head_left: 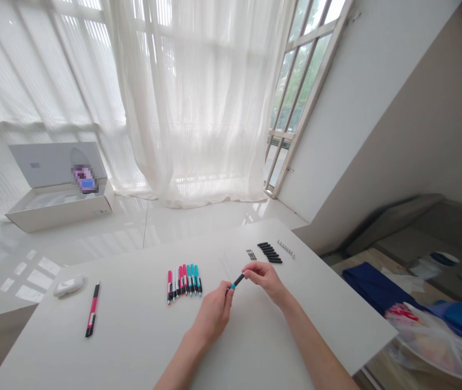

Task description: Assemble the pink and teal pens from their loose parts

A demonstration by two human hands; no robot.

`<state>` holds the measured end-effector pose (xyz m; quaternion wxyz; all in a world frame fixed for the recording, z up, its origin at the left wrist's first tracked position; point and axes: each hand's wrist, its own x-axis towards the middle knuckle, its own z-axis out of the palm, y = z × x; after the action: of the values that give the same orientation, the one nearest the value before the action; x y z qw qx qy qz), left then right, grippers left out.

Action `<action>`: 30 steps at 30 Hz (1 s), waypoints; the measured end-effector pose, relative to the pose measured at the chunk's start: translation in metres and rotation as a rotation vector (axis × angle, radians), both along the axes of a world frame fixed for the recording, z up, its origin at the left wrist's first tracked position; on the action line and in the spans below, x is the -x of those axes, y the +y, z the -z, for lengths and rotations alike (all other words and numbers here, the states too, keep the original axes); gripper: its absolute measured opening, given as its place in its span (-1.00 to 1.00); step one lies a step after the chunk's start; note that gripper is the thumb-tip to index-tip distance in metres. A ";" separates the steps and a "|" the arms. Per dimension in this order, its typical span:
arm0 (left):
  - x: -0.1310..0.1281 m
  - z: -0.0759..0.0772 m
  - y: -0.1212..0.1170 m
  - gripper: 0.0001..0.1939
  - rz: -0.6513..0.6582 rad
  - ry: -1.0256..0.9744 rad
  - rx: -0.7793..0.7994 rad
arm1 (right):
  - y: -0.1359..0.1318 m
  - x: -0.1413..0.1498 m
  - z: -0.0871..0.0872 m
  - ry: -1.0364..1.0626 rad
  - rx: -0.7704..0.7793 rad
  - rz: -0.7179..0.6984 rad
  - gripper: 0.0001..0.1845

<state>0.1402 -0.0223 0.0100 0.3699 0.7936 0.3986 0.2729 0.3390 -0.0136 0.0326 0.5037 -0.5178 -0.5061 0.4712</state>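
Observation:
Both hands meet over the white table on a teal pen with a black grip (238, 280). My left hand (213, 310) is closed round the teal barrel end. With its fingertips, my right hand (266, 280) pinches the far black end. Just beyond the hands lie several thin pen refills (226, 265). Small dark springs (251, 254) rest behind my right hand, beside a row of black pen grips (269, 253) and a row of small pale tips (286, 248). Left of my left hand, pink, white and teal pen barrels (184, 280) lie side by side.
A complete-looking pink and black pen (93, 309) lies at the left of the table (133, 336), near a white rounded case (69, 286). An open white box (62, 212) stands on the ledge by the curtain. Right of the table are dark blue cloth (371, 287) and a plastic bag (437, 341).

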 end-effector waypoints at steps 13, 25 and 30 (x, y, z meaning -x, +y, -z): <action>0.000 0.000 0.002 -0.68 -0.043 -0.124 0.018 | 0.001 0.004 0.003 -0.053 0.019 -0.034 -0.66; -0.001 0.000 0.002 -0.69 -0.031 -0.127 0.090 | 0.000 0.001 -0.002 -0.052 -0.003 0.024 -0.63; -0.001 0.000 0.003 -0.75 -0.048 -0.118 0.080 | 0.001 0.001 -0.001 -0.037 0.005 0.033 -0.64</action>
<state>0.1410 -0.0195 0.0099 0.4175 0.7509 0.4055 0.3120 0.3377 -0.0130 0.0341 0.5005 -0.5360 -0.5056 0.4545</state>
